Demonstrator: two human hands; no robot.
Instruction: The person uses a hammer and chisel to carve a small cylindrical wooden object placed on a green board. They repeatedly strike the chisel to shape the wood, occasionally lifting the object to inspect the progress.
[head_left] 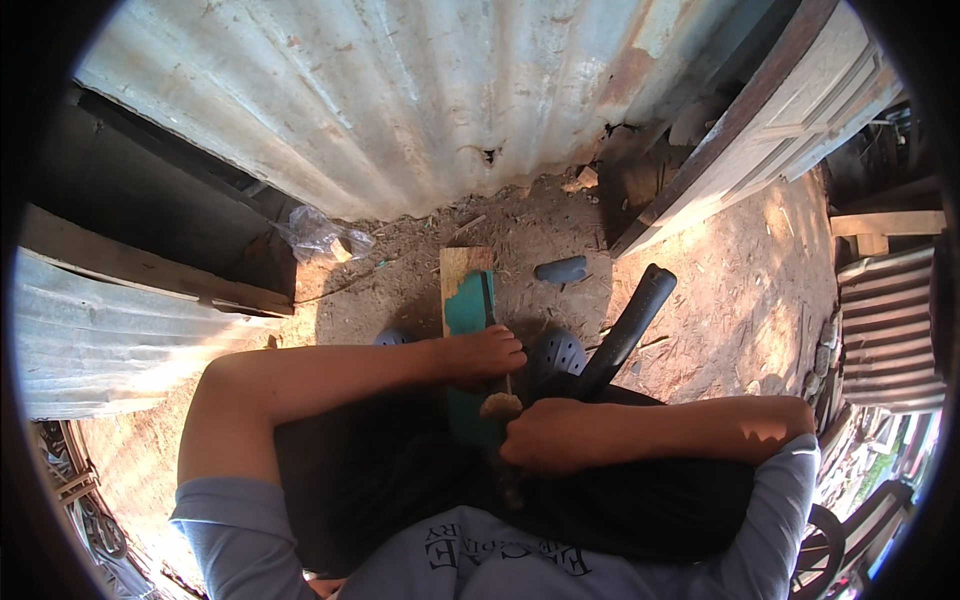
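Note:
My left hand (486, 351) is closed around a slim dark tool (488, 298) that lies along a board (462, 305) painted teal, with bare wood at its far end. Just below it, my right hand (545, 437) is closed on an object with a rough, pale top (500, 405); its lower part is shadowed and hard to make out. A black bar (628, 320) with a round hole at its tip slants beside my right hand.
Grey perforated shoes (560, 350) flank the board. A dark grey block (560, 268) and a crumpled plastic bag (315, 235) lie on the dirt floor (730, 280). Corrugated metal (420, 100) stands ahead, a wooden door (760, 130) at right, stacked scrap at both sides.

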